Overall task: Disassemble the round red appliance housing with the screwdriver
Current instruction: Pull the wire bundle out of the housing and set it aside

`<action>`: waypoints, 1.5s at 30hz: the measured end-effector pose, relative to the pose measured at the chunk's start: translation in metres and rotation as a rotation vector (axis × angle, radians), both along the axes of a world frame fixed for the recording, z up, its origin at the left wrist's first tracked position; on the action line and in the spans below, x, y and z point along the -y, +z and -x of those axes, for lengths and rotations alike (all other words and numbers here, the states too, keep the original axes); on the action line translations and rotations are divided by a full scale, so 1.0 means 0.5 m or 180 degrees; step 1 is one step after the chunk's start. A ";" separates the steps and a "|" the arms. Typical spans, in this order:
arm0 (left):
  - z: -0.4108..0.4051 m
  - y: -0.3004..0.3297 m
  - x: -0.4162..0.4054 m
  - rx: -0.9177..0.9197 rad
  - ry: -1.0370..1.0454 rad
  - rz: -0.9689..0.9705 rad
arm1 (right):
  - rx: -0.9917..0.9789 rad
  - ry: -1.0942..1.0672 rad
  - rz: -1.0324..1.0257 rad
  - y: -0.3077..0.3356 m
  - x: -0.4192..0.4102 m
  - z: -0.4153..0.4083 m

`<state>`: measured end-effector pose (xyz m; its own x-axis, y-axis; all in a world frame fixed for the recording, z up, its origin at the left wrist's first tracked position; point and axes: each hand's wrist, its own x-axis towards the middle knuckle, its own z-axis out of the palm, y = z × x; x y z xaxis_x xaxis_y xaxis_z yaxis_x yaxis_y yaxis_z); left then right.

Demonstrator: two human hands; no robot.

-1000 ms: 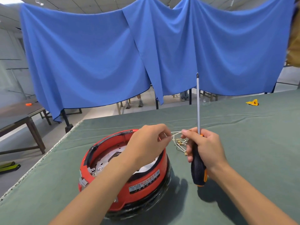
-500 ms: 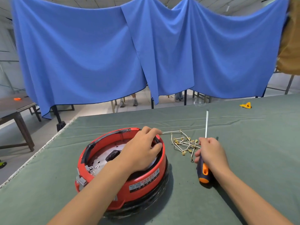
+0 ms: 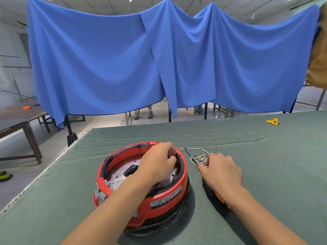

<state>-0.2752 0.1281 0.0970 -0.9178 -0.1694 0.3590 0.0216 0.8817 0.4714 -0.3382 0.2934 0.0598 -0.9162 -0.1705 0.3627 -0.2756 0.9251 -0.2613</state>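
Blue cloth sheets, two overlapping, hang as a backdrop behind one tabletop covered in dark green felt. One round red plastic appliance housing with a black lower band sits near the tabletop's front left, its open top showing a perforated metal plate and one dark block at the centre. The left hand reaches into the housing, its fingers curled over the far inner rim and gripping it. Just right of the housing lies one screwdriver with a thin steel shaft and a black-and-orange handle. The right hand rests over it, hiding the middle of the tool; its fingers touch the shaft, but whether they close around it cannot be told. One small bundle of white wires with brass terminals lies beneath the shaft. One yellow scrap sits well apart at the far right. Beyond the cloth's lower edge, two pairs of shoes show on the floor, and one brown wooden table stands at the left.
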 end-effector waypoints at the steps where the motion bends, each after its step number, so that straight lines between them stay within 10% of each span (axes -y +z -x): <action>1: 0.001 0.000 0.006 -0.0028 0.0034 0.0081 | -0.0099 0.0110 0.0075 0.005 0.007 -0.004; 5: 0.022 0.018 0.063 -0.0295 0.0206 0.0751 | -0.0042 0.0669 0.0665 0.050 0.049 -0.001; 15: 0.065 -0.006 0.127 0.1044 0.0565 0.1889 | 0.0033 0.1118 -0.0254 0.080 0.165 0.033; 28: 0.033 0.004 0.151 0.0599 0.1229 0.0368 | -0.0206 0.2061 -0.0609 0.083 0.203 0.022; 45: 0.063 -0.011 0.168 0.0909 0.1133 0.1550 | -0.1034 0.2245 -0.1358 0.075 0.236 0.054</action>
